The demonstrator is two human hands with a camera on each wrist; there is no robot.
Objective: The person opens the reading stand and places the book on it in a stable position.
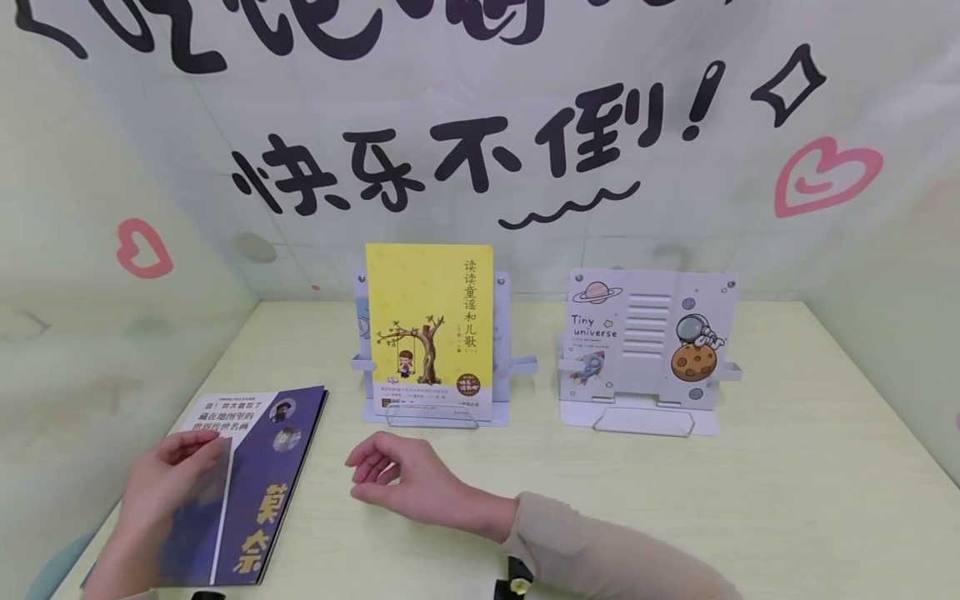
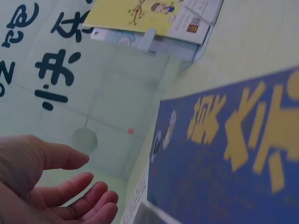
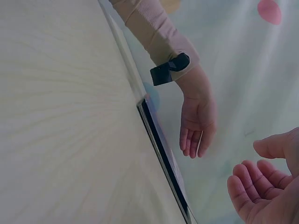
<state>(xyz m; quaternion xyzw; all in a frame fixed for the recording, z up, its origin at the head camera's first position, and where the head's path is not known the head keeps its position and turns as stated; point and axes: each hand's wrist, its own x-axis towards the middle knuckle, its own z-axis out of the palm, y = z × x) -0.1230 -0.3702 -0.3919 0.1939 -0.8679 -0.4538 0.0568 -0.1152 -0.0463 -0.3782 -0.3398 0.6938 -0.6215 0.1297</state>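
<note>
My left hand (image 1: 161, 483) hovers over the left part of a dark blue book (image 1: 273, 450) that lies at the table's left side, on top of at least one other book. Its fingers are loosely bent and hold nothing; the left wrist view shows a gap between thumb and fingertips. Yellow characters and small round pictures mark the blue cover (image 2: 201, 177). To the right of the books, my right hand (image 1: 416, 479) is held above the table, in front of a yellow book (image 1: 435, 317). Its fingers curve loosely around nothing, as the right wrist view also shows.
The yellow book leans upright on a pale blue book stand (image 1: 502, 342). Beside it on the right stands a white book stand (image 1: 648, 342) with space drawings and a clear front lip. A printed sheet (image 1: 442, 225) covers the wall behind the pale wooden table (image 1: 787, 475).
</note>
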